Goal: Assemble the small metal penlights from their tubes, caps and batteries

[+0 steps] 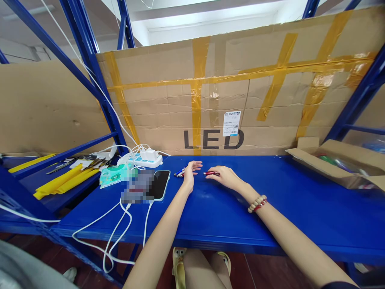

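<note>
Bare forearms, beaded bracelet (257, 203) (beige and red) on right wrist, yellow sandals (178, 261)

A phone (159, 184) lies beside a white power strip (144, 159), an open cardboard box (339, 162) far right.

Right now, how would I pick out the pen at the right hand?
Look below the LED letters on the cardboard, on the blue shelf. The right hand touches one pen. It is red; the pens by the left hand are blue and white.
</note>
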Available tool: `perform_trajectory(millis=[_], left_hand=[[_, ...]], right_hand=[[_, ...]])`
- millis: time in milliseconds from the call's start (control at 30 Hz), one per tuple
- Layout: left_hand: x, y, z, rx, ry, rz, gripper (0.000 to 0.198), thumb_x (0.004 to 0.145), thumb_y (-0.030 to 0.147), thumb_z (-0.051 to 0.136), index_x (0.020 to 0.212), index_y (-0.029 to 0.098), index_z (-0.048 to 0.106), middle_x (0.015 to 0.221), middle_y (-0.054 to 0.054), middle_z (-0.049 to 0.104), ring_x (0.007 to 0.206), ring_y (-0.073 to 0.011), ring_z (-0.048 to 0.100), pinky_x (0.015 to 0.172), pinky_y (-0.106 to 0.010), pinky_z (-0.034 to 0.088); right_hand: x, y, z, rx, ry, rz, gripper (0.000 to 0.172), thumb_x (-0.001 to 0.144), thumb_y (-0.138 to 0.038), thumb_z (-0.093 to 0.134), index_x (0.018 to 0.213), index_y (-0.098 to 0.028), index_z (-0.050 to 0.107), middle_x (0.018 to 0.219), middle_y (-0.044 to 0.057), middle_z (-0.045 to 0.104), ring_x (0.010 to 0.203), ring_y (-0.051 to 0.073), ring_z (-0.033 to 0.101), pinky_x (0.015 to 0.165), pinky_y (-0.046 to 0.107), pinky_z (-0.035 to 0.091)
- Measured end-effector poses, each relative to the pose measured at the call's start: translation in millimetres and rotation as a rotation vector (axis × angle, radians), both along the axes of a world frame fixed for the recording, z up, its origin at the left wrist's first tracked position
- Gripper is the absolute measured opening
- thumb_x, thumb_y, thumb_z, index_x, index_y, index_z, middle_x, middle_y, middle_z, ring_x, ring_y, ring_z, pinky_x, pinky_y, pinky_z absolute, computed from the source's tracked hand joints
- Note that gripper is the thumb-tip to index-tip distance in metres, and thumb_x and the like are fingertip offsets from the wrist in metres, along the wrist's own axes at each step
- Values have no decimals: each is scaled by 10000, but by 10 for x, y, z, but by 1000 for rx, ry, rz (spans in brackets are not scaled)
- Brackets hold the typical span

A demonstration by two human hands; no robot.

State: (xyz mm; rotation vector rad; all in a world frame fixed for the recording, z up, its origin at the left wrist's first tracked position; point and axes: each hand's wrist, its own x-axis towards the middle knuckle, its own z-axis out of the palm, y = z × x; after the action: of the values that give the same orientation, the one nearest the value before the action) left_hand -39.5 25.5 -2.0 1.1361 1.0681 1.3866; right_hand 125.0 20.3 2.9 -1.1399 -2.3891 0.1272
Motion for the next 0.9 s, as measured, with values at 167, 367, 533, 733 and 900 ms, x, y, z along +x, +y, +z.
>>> perform_trajectory(millis=[167, 367, 533, 733, 900], left_hand=[[6, 7, -11, 1, -4, 4, 406, 776, 390, 327, 841, 150, 648, 947, -97, 678, 882, -206, 595, 711, -290, 404], [-1, 4, -16, 18, 24, -9, 412, 783, 390, 315, 847, 158, 648, 958, -90, 676, 901, -210, 592, 732, -304, 403], [1, 0, -12, 24, 21, -7, 417, 783, 390, 309, 845, 150, 645, 956, -93, 674, 897, -209, 593, 727, -303, 405], [-4, 6, -11, 14, 16, -4, 405, 779, 380, 320, 833, 148, 648, 941, -96, 678, 885, -208, 596, 733, -305, 410], [1, 6, -7, 3, 8, 11, 407, 774, 389, 322, 822, 150, 648, 926, -96, 681, 875, -210, 597, 741, -316, 407]], right_hand=[[0, 17, -8, 16, 4, 12, 268, 867, -434, 475, 931, -245, 655, 959, 20, 694, 879, 193, 620, 737, 268, 425], [8, 19, 6, -48, 12, 38, 279, 858, -450, 480, 936, -246, 654, 949, 19, 693, 858, 186, 620, 699, 257, 418], [4, 18, 13, -72, 5, 24, 289, 851, -467, 478, 921, -252, 658, 922, 16, 696, 821, 184, 619, 660, 255, 407], [-3, 14, 14, -103, -8, 12, 294, 855, -469, 467, 945, -264, 658, 969, 15, 691, 863, 189, 619, 689, 265, 420], [1, 22, 3, -93, 15, 40, 290, 855, -462, 471, 958, -266, 658, 988, 12, 690, 897, 193, 615, 720, 267, 425]])
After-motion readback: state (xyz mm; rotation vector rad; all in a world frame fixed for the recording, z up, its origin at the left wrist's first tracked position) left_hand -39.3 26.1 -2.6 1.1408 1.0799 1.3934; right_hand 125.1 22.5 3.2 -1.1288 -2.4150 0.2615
